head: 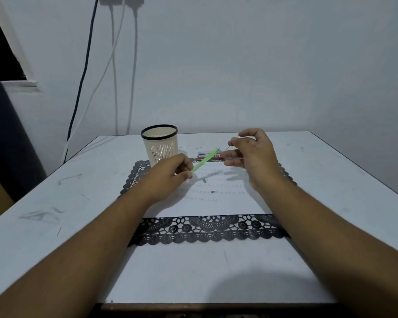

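Loading step: left hand (170, 172) gripped the green pencil (205, 159); right hand (254, 154) pinched apparently a thin lead (228, 147), next needing careful alignment.

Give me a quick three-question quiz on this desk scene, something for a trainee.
1. True or false: the left hand holds the green pencil.
2. Where does the cup stand? A, on the paper; B, at the far left corner of the mat; C, on the floor.
3. What does the right hand pinch?
Key: 1 true. 2 B. 3 a thin stick, likely a pencil lead.
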Motion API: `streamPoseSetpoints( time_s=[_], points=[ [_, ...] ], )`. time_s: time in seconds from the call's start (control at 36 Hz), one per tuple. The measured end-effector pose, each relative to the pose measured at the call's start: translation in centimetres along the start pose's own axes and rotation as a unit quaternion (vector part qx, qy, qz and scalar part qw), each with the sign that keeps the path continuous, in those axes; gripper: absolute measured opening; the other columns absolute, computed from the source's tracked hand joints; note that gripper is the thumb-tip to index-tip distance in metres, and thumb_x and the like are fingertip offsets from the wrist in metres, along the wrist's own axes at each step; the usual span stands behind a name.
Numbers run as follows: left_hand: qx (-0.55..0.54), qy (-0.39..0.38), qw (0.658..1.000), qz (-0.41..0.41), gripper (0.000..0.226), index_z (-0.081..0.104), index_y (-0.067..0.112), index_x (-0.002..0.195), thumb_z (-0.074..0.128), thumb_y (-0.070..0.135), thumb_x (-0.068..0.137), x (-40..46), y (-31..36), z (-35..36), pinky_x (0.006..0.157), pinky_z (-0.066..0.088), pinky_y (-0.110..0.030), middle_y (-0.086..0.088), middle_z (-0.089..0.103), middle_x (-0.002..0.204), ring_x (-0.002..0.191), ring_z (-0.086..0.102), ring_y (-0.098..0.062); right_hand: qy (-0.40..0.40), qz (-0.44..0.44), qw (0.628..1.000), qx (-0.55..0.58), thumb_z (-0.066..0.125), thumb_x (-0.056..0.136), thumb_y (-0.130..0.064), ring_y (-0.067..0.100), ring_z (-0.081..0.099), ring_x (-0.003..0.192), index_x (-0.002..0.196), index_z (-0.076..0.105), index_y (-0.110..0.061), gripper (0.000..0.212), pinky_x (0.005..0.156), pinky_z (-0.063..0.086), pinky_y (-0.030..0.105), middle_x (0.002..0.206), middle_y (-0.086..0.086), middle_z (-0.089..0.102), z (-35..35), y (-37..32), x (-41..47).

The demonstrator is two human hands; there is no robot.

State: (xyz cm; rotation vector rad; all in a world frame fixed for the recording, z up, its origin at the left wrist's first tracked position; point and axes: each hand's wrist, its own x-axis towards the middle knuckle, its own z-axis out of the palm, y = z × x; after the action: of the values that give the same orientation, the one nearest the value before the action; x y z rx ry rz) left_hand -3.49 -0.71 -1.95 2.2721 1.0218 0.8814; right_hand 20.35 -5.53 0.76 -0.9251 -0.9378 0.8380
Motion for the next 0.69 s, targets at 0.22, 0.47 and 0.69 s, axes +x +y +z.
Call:
streamPoseSetpoints(
  time_s=[0.22,0.47,0.69],
  points=[
    [0.007,-0.012,1.000,-0.004,0.021,0.061,0.035,0.096,0.061,0.015,0.103,-0.1,0.1,0.1,0.068,0.046,-0.016,0.017,0.069,0.089,0.076,0.059,0.003,-0.008,-0.015,1.000,0.008,0.069,0.093,-0.001,0.032,0.077,0.077,0.106,0.056,-0.011,0.021,0.057,0.061,0.032,0.082,0.007,0.073,0.1,0.4,0.0],
    [-0.037,-0.047,0.998,0.004,0.019,0.051,0.028,0.103,0.048,0.010,0.107,-0.1,1.1,1.4,0.075,0.056,-0.042,0.007,0.072,0.084,0.077,0.067,-0.016,0.022,0.006,0.999,0.041,0.068,0.094,0.002,0.031,0.077,0.076,0.106,0.056,-0.010,0.021,0.056,0.061,0.033,0.090,0.015,0.071,-0.4,-0.3,0.3],
    [-0.059,-0.064,0.996,-0.009,0.018,0.052,0.025,0.102,0.047,0.008,0.108,-0.3,0.7,1.3,0.070,0.054,-0.036,0.001,0.074,0.084,0.071,0.066,-0.016,0.005,-0.009,0.998,0.063,0.068,0.094,0.000,0.036,0.078,0.083,0.105,0.056,-0.011,0.019,0.057,0.061,0.033,0.084,0.009,0.073,0.0,-0.6,-0.2]
  ],
)
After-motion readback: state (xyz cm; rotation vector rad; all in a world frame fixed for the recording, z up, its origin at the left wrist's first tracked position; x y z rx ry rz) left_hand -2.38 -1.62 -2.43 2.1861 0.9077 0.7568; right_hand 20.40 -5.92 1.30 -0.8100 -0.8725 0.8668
